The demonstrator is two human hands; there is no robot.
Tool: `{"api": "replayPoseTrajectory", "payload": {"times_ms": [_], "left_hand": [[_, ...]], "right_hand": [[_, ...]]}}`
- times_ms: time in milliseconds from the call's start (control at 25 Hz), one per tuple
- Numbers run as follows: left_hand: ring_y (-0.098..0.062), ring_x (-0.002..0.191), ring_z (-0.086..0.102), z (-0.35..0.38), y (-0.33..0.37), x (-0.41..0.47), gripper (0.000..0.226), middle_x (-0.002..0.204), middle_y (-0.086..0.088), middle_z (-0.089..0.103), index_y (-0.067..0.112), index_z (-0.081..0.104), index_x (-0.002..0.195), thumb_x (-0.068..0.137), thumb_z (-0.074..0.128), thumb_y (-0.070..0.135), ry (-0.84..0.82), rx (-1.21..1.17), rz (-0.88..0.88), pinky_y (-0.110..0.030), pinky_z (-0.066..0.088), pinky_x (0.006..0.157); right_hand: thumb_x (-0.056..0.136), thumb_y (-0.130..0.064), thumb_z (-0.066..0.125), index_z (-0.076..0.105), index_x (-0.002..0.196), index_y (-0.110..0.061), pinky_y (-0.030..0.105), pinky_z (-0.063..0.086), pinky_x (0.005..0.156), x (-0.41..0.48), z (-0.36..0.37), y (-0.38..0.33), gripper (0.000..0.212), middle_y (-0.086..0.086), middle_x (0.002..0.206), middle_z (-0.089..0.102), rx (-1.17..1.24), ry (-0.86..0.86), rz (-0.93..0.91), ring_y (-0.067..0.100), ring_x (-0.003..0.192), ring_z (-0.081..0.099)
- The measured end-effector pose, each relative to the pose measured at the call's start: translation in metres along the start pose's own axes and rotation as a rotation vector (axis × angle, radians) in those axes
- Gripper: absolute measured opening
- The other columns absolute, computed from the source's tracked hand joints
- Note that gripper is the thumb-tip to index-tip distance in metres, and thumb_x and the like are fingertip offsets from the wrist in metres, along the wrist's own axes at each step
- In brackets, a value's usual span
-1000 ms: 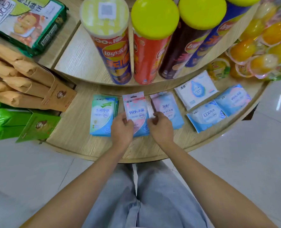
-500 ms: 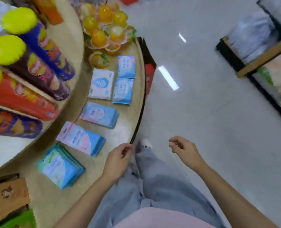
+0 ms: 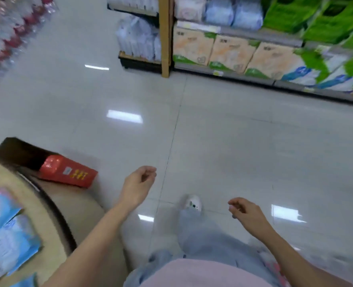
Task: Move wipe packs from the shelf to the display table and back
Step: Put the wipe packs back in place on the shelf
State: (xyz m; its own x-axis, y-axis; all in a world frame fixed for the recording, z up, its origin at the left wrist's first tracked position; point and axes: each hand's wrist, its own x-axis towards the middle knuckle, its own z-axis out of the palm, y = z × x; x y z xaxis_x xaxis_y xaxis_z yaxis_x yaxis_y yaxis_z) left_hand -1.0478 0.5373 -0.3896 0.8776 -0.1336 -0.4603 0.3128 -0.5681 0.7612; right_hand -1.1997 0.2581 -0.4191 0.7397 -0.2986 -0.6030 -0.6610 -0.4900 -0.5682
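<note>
View: compared with half a second ago, the display table [image 3: 3, 175] is pushed to the lower left edge, and the floor [image 3: 233, 141] and a shelf [image 3: 233, 73] of paper goods are now faced
Left hand [image 3: 139, 184]: held over the floor, clear of the table rim it was above before; the fingers are loosely curled and nothing is grasped
Right hand [image 3: 245, 211]: held low at the right over the floor, as before; the fingers are loosely curled and nothing is held
Wipe packs [image 3: 8, 230]: left lying on the table at the lower left; only a few blue ones are seen now, where six stacks were seen a second ago
Gone from view: the crisp tubes and the jelly cups of the earlier frames
Red box [image 3: 68, 172]: seen tilted under the table's edge, its far end swallowed by a dark opening
Cut off: the table and the packs are clipped by the left and bottom edges
Blur: shelf goods are smeared by motion, so no print can be read; red-capped bottles [image 3: 6, 38] at the upper left are barely made out
Legs: one white shoe [image 3: 193, 203] shows; the other foot is hidden
</note>
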Motion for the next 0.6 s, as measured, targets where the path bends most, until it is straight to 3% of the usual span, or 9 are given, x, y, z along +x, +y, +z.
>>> {"api": "replayPoseTrajectory", "payload": {"times_ms": [160,400,600], "left_hand": [[-0.016,0.094,0.062,0.049,0.069,0.068,0.018,0.098,-0.003,0.069,0.019,0.065,0.102,0.09,0.056,0.01,-0.099,-0.012,-0.016,-0.019,0.044,0.082],[-0.018,0.097,0.063,0.076,0.131,0.154,0.019,0.1,-0.001,0.069,0.025,0.064,0.099,0.09,0.055,0.01,-0.18,-0.01,-0.052,-0.029,0.046,0.09],[-0.02,0.098,0.063,0.076,0.185,0.264,0.019,0.099,-0.001,0.07,0.027,0.063,0.095,0.09,0.056,0.011,-0.166,0.02,-0.064,-0.034,0.047,0.093]], "right_hand": [[0.091,-0.013,0.056,0.064,0.099,-0.018,0.023,0.048,0.076,0.073,-0.067,-0.03,0.012,0.004,0.091,0.067,0.079,0.039,0.01,0.021,0.08,0.064],[0.091,-0.01,0.057,0.065,0.107,-0.009,0.025,0.048,0.081,0.19,-0.169,-0.123,0.018,0.002,0.09,0.063,0.222,0.181,-0.148,0.016,0.08,0.06],[0.09,-0.011,0.058,0.066,0.105,-0.012,0.03,0.05,0.084,0.285,-0.23,-0.169,0.017,0.0,0.088,0.063,0.27,0.236,-0.161,0.02,0.081,0.063]]}}
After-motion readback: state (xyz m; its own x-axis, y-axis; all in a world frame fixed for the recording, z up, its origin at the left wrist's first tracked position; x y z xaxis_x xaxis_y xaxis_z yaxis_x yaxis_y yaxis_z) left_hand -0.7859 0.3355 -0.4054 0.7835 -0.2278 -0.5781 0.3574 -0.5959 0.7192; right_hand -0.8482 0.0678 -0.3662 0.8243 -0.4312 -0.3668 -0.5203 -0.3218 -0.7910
